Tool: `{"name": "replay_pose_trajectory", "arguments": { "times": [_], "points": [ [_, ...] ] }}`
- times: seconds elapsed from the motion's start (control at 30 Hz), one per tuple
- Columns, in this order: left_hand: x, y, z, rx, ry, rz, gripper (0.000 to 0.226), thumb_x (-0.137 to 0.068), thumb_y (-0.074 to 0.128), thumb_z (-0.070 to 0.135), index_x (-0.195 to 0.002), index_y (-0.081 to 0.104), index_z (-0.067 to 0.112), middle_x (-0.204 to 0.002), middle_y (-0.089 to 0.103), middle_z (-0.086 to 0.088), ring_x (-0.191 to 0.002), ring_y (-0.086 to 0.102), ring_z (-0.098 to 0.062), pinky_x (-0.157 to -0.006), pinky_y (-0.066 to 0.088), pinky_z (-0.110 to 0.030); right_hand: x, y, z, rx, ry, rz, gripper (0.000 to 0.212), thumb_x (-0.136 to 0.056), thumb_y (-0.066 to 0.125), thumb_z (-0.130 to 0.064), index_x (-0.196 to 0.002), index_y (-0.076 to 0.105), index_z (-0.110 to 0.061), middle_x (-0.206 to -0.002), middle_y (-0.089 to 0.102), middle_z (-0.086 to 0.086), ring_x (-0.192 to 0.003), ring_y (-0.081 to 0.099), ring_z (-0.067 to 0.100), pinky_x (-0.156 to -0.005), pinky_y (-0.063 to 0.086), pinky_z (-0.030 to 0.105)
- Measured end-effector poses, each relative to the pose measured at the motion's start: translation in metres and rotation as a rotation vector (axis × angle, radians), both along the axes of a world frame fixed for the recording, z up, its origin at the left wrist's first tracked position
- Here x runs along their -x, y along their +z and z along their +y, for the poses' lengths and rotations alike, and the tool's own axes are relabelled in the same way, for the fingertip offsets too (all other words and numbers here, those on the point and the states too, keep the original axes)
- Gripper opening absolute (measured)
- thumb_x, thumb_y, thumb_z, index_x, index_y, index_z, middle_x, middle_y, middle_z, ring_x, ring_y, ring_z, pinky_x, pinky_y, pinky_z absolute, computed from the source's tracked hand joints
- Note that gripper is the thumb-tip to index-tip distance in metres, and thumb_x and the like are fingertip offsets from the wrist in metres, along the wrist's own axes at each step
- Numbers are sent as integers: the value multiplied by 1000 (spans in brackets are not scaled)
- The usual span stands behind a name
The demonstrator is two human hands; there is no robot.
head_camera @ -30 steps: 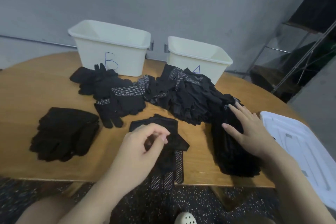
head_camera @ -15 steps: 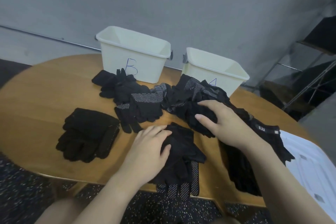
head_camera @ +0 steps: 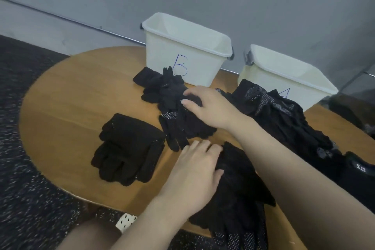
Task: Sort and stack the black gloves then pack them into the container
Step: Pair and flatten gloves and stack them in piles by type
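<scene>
Black gloves lie in groups on a round wooden table (head_camera: 71, 97). My left hand (head_camera: 194, 170) rests flat on a near stack of gloves (head_camera: 241, 193) that hangs over the table's front edge. My right hand (head_camera: 211, 107) reaches across to a loose pile of gloves (head_camera: 172, 97) in front of the white container marked B (head_camera: 162, 50); its fingertips curl into a black glove on top. A neat stack of gloves (head_camera: 129, 148) sits at the left. The white container marked A (head_camera: 316, 81) stands at the back right.
A large heap of black gloves with dotted palms (head_camera: 284, 115) spreads in front of container A. A black glove with a "5.11" label (head_camera: 361, 170) lies at the right edge. A grey wall runs behind the table, and dark speckled floor lies to its left.
My right hand has moved left, from the heap in front of container A to the pile in front of container B. My left hand has come down flat on the near stack and stays there.
</scene>
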State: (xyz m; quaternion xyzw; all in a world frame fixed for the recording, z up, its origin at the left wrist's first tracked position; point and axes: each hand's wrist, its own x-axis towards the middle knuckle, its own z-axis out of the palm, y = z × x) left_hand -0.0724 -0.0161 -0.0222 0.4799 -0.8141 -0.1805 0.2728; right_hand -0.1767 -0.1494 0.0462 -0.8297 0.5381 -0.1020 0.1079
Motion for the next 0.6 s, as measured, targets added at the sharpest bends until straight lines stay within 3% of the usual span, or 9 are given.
{"name": "replay_pose_trajectory", "arguments": {
  "times": [0.07,0.2,0.33,0.43,0.53,0.6],
  "points": [
    [-4,0,-1,6,1,14,43,-103,55,36,-144,48,26,-135,51,8,-127,42,-14,-112,37,-35,-9,-3,-15,2,-17,-3,42,-106,52,-39,-140,59,-15,-143,60,0,-132,53,18,-105,37,27],
    [-7,-1,-4,18,-2,35,43,-102,57,35,-143,48,27,-135,50,8,-126,42,-14,-112,37,-35,-21,-10,-42,-13,-44,1,38,-108,49,-31,-141,59,-15,-145,59,2,-134,52,22,-110,41,35],
    [-12,0,-8,33,15,43,41,-101,59,34,-141,51,27,-136,50,7,-128,42,-15,-113,37,-37,-24,-16,-55,-52,-62,-3,42,-103,60,-30,-143,57,-17,-145,60,1,-134,54,19,-108,41,30],
    [-15,1,-10,49,13,54,41,-102,58,33,-141,50,28,-135,49,8,-126,41,-15,-113,34,-36,-22,-18,-61,-43,-96,-51,40,-97,70,-29,-135,64,-17,-126,66,-2,-116,60,15,-95,40,22],
    [-14,-1,-11,59,6,58,38,-98,63,33,-135,55,27,-126,52,8,-117,46,-15,-106,41,-36,-18,-16,-67,-7,-139,-98,24,-93,75,-24,-116,71,-18,-96,63,-8,-90,58,13,-82,45,23],
    [-13,-2,-12,69,8,51,37,-94,67,32,-130,58,27,-118,54,8,-110,49,-16,-100,45,-36,-16,-14,-67,-17,-152,-118,12,-92,75,-19,-103,72,-20,-88,64,-5,-78,57,11,-70,43,19]
  ]
}}
